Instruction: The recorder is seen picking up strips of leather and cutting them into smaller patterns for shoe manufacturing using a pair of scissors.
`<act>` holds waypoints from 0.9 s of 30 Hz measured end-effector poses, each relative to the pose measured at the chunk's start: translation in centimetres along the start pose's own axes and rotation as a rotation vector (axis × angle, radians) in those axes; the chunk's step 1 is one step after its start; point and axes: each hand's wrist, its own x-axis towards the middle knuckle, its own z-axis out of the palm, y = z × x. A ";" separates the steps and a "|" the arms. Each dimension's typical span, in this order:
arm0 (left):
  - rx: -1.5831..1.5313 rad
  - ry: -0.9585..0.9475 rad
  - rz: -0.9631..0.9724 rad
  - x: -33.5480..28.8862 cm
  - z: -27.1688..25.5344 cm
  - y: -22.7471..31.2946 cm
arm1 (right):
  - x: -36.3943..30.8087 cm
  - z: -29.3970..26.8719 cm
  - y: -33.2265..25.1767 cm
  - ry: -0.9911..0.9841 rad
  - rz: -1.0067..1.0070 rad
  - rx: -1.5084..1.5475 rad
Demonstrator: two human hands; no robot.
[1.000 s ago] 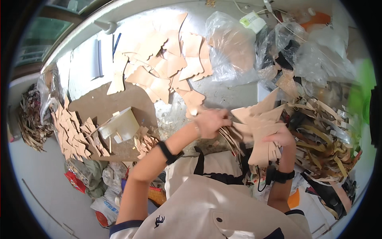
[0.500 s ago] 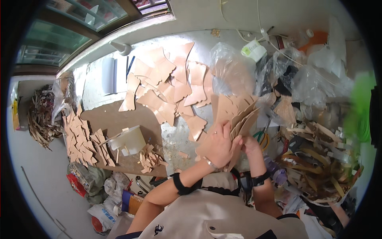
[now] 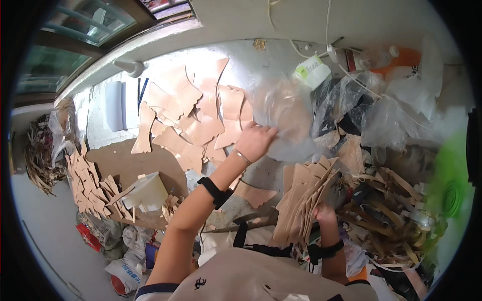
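My left hand (image 3: 257, 141) reaches over the worktop with its fingers closed at the edge of a clear plastic bag (image 3: 288, 118); the exact grip is partly hidden. Close by its wrist, several tan leather-like cut pieces (image 3: 173, 95) with scalloped ends lie in a loose pile. In front of my body, my right hand (image 3: 326, 213) grips a thick fanned stack of the same tan pieces (image 3: 304, 195) from its right side. A single cut piece (image 3: 255, 194) rests on the worktop to the left of that stack.
A brown board (image 3: 135, 158) at left carries a white plastic container (image 3: 146, 191) and heaps of small tan pieces (image 3: 85, 180). Crumpled clear bags (image 3: 386, 113), a white box (image 3: 311, 72) and a tangle of strip offcuts (image 3: 386, 215) crowd the right. White cables hang behind.
My left hand has left the stack and moved forward to the plastic bag, which has shifted nearer. The stack has come down toward my body, held by my right hand alone.
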 end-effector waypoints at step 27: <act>0.156 -0.272 0.263 -12.7 1.7 8.9 | -1.3 5.2 -4.3 0.403 0.078 -0.290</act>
